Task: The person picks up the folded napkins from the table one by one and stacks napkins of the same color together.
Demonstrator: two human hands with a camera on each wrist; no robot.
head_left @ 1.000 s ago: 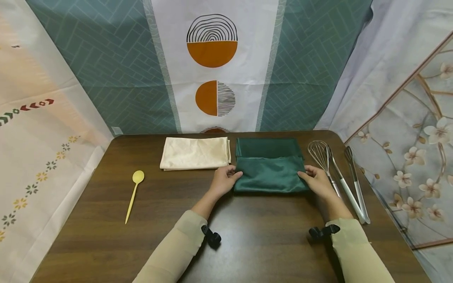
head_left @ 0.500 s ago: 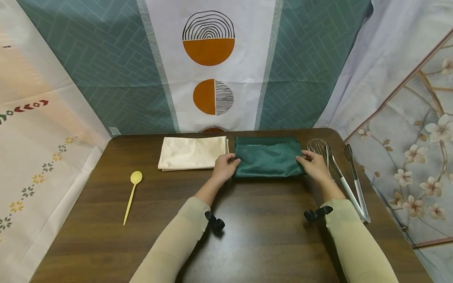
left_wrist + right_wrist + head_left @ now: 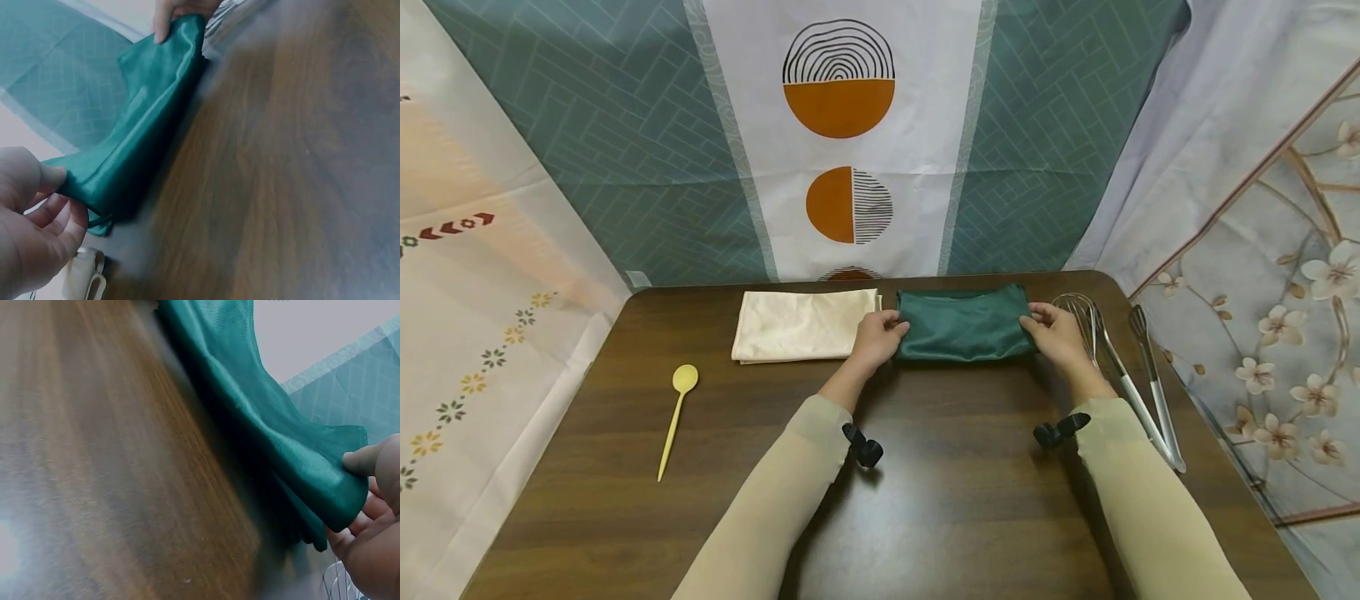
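A folded dark green satin cloth [image 3: 962,327] lies at the back of the table, right of centre, its near edge lifted a little off the wood. At its left end my left hand [image 3: 877,337] pinches the near edge between thumb and fingers. My right hand [image 3: 1058,333] pinches the opposite end the same way. In the left wrist view the green cloth [image 3: 128,150] stretches between both hands and sags in the middle. The right wrist view shows the thumb on top of the cloth [image 3: 287,453] and curled fingers below; a lower layer hangs under it.
A folded cream cloth [image 3: 797,325] lies just left of the green one. The yellow spoon [image 3: 677,417] rests at the table's left. On the right lie a whisk [image 3: 1078,312] and two long-handled utensils, one with a visible handle [image 3: 1167,421]. Patterned curtains [image 3: 1037,142] hang behind the table.
Both hands have moved the near edge of the green cloth away from me, over its back part. Less of the rear layer shows now. The spoon, cream cloth and utensils stay put.
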